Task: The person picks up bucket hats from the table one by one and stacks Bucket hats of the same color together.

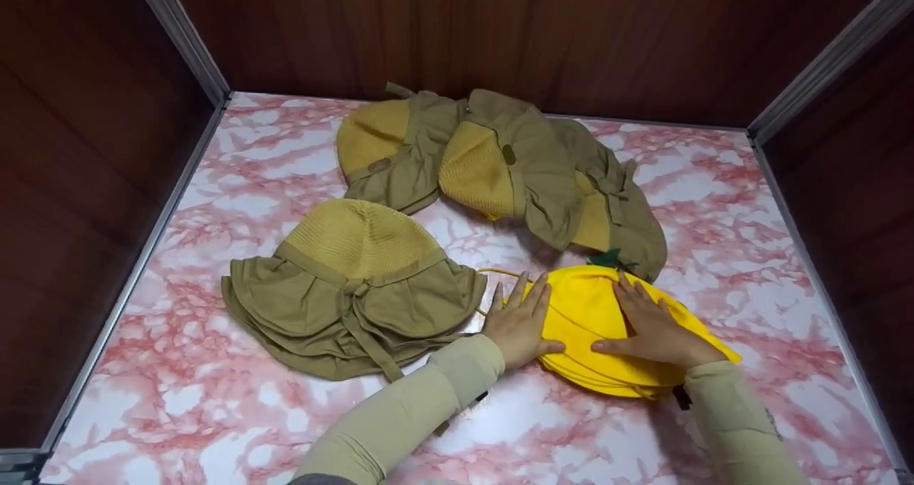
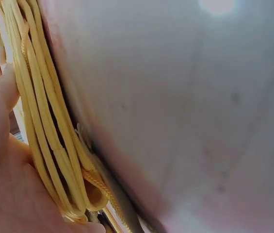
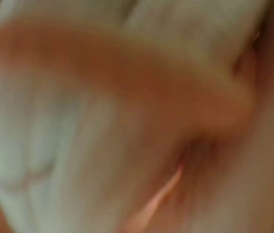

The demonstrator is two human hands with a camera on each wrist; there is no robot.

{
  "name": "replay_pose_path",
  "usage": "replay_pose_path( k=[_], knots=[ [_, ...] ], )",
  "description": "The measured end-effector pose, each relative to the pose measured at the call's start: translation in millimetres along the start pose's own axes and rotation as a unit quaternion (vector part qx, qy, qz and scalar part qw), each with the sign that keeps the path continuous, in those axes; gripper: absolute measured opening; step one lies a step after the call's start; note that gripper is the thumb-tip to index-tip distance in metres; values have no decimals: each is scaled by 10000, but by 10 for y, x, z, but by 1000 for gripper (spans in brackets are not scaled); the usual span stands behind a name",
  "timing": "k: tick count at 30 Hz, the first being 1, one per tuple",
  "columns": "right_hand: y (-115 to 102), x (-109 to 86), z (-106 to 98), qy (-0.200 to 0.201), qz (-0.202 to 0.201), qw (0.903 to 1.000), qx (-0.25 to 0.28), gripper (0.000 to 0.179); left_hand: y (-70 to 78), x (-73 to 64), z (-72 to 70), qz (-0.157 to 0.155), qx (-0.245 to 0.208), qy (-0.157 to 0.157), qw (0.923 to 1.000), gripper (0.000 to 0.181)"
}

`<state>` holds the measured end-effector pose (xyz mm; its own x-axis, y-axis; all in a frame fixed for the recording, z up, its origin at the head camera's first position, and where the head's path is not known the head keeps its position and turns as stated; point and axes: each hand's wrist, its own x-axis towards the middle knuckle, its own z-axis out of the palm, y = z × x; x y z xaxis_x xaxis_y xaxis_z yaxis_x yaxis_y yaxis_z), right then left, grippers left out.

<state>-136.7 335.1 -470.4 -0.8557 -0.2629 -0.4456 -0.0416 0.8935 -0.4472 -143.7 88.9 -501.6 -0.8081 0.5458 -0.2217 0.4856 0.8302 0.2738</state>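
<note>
A stack of bright yellow cloth hats (image 1: 582,313) lies at the right front, with a green leaf-shaped piece (image 1: 607,258) at its far edge. My left hand (image 1: 518,328) rests against the stack's left side, fingers spread and straight. Across the top right lies my right hand (image 1: 653,328), its fingers extended and its thumb pointing left. The left wrist view shows the layered yellow edges (image 2: 44,121) close beside the palm. Everything in the right wrist view is too blurred to make out.
Left of the yellow hats sits a khaki sun hat (image 1: 357,285) with a woven crown and tie strap, several brim layers showing. Other khaki hats (image 1: 478,163) lie along the back. Dark wood-look panels (image 1: 485,35) wall the pink marbled tabletop (image 1: 200,328) on three sides.
</note>
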Motion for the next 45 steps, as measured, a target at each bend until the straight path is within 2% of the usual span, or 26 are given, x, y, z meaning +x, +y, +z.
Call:
replay_pose_path(
  k=[5,9,11,13,14,16,18,20,21,22,23,25,27,29,32,36,39,40,43,45],
  knots=[
    [-73,-123,-102,96,86,9999,9,114,9,-11,-9,-4,59,-48,10000,95],
    [-248,-309,-285,267,274,9990,-241,96,3,-11,0,4,-10,-77,10000,95],
    [-365,-413,-384,608,228,9972,-364,82,0,-8,4,8,-23,-34,10000,95],
    [-482,-516,-464,1201,-28,9925,-244,66,-7,-1,3,5,-15,-39,10000,95],
    [-541,-555,-494,1579,-213,9872,-118,56,-13,3,2,-9,-3,-49,10000,95],
    [-650,-613,-535,2357,-611,9697,217,36,-19,15,4,-44,44,-61,10000,96],
    [-747,-638,-569,2952,-983,9469,809,22,-20,32,8,-86,69,-120,9999,97],
    [-837,-622,-617,3303,-1222,9223,1593,16,-19,46,9,-138,89,-161,9997,97],
    [-876,-603,-651,3362,-1297,9078,2148,16,-19,53,8,-166,102,-185,9996,97],
    [-904,-578,-689,3335,-1408,8903,2763,17,-18,57,4,-188,100,-223,9995,97],
    [-926,-542,-731,3258,-1460,8686,3437,18,-17,58,-1,-199,65,-225,9995,97],
    [-935,-440,-815,3055,-1536,8205,4581,19,-17,53,-14,-203,18,-260,9995,97],
    [-908,-303,-884,2749,-1539,7764,5459,17,-18,37,-26,-170,-50,-258,9995,96],
    [-856,-153,-923,2393,-1396,7515,5987,16,-16,14,-31,-117,-129,-232,9996,96],
    [-763,86,-945,1862,-965,7360,6437,17,-21,-2,-36,-78,-151,-186,9997,95],
    [-636,375,-928,1295,-233,7060,6958,27,-22,3,-25,-79,-153,-136,9998,95],
    [-577,584,-897,1111,410,7060,6982,48,-18,0,-6,-85,-165,-142,9997,95],
    [-567,648,-887,1074,581,7075,6961,47,-18,1,-5,-89,-165,-137,9997,95],
    [-557,833,-846,899,807,7040,6999,20,-15,0,-9,-123,-158,-130,9997,95],
    [-554,919,-801,720,841,6878,7174,8,-10,-5,-13,-139,-187,-165,9996,95]
  ],
)
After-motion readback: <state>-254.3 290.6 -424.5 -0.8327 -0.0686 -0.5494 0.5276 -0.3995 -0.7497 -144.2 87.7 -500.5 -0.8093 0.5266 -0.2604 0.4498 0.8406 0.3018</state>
